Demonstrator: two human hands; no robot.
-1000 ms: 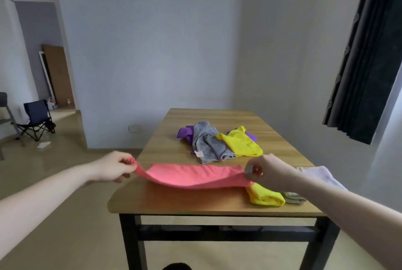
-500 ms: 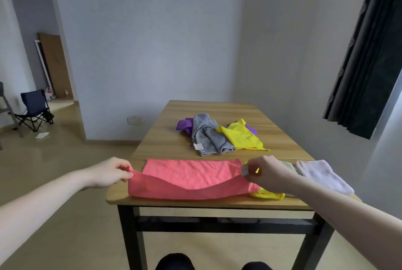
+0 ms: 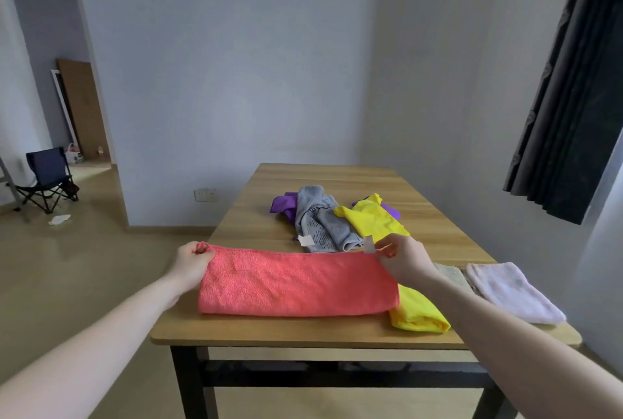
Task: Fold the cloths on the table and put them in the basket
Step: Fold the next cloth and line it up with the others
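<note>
While pinched at both far corners, coral cloth (image 3: pixel 296 283) lies folded in half across near part of table (image 3: pixel 337 179). Left hand (image 3: pixel 191 261) clenched on left far corner, knuckles up, just off table's left edge. Right hand (image 3: pixel 406 258) pinching right far corner between thumb and forefinger, white tag (image 3: pixel 369 244) sticking up from that grip. Fold line toward near edge, with a bare strip of wood between fold and table's front rim. Left end of cloth close to left rim; right end overlapping folded yellow cloth (image 3: pixel 418 314), which sits at front edge under right forearm. Further right: beige cloth (image 3: pixel 451 275) partly hidden by the arm, then folded pale pink cloth (image 3: pixel 512 294) reaching almost to right front corner. Beyond the held edge, touching or nearly so, loose heap: grey cloth (image 3: pixel 320 223) with its own label, yellow rag (image 3: pixel 374 219), purple cloth (image 3: pixel 285 206) beneath. Far half of table bare wood, open to wall. Left of table, wide bare floor; folding chair (image 3: pixel 47 179) well apart by doorway. Dark curtain (image 3: pixel 569 98) at right.
</note>
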